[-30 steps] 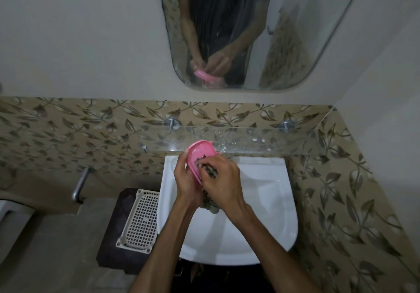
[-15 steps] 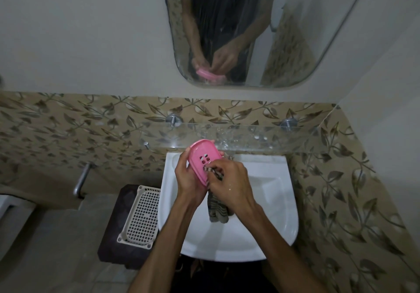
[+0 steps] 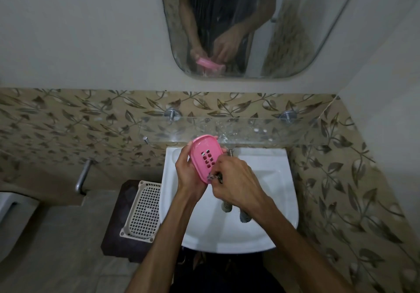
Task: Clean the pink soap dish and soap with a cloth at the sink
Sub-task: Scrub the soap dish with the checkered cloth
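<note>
My left hand (image 3: 187,174) holds the pink soap dish (image 3: 204,154) tilted up over the white sink (image 3: 272,179), its slotted face turned toward me. My right hand (image 3: 236,183) grips a dark patterned cloth (image 3: 244,216) and presses it against the dish's lower right edge. The cloth's loose ends hang below the hand into the basin. No soap shows in the dish or in the sink.
A glass shelf (image 3: 261,131) runs along the wall just behind the sink, with a mirror (image 3: 238,24) above. Left of the sink a white perforated tray (image 3: 142,211) lies on a dark stool (image 3: 116,233). A metal pipe (image 3: 83,176) sticks out of the tiled wall at left.
My right hand has slid the cloth down from the dish's middle to its lower edge, uncovering the slots. The dish has turned its face more toward me.
</note>
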Demonstrator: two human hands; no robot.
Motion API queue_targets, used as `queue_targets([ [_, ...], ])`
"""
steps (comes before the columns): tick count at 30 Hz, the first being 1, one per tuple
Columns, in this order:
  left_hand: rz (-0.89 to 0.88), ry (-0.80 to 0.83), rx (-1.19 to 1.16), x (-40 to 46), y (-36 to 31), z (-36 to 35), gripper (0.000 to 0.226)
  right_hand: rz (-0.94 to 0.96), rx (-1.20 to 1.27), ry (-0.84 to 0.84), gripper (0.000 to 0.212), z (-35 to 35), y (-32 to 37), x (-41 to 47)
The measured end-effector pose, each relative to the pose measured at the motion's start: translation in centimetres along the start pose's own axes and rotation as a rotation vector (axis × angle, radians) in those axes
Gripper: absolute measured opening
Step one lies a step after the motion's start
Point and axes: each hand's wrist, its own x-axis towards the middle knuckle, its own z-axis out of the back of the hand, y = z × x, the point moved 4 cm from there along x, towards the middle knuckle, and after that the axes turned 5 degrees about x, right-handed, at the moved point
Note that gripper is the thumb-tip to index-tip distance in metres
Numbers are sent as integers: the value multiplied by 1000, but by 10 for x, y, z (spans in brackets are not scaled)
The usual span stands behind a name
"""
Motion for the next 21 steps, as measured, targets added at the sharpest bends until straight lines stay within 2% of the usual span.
queue_targets([
  [3,2,-58,-27,-1,7,1,76,-29,125,-51,13,-8,11,0],
  [6,-21,-109,-66,-1,10,4,75,-170,357,-253,15,-11,15,3],
  [9,-52,-90,-95,-1,6,2,71,-263,632,-439,17,-16,23,5],
  [11,-63,-76,-92,-1,2,2,70,-175,556,-439,17,-16,31,3],
  [14,-76,-44,-103,0,2,10,71,-90,355,-293,17,-21,25,-3],
  [15,-90,-31,-104,-1,3,11,71,-108,351,-256,17,-22,22,-3],
  [17,-119,-19,-121,-2,4,6,67,-114,407,-314,15,-20,25,3],
  [19,-111,-28,-176,-3,2,0,54,-48,453,-385,16,-17,36,8],
  [21,-136,-16,-186,-1,-4,5,55,13,437,-340,18,-21,33,5],
])
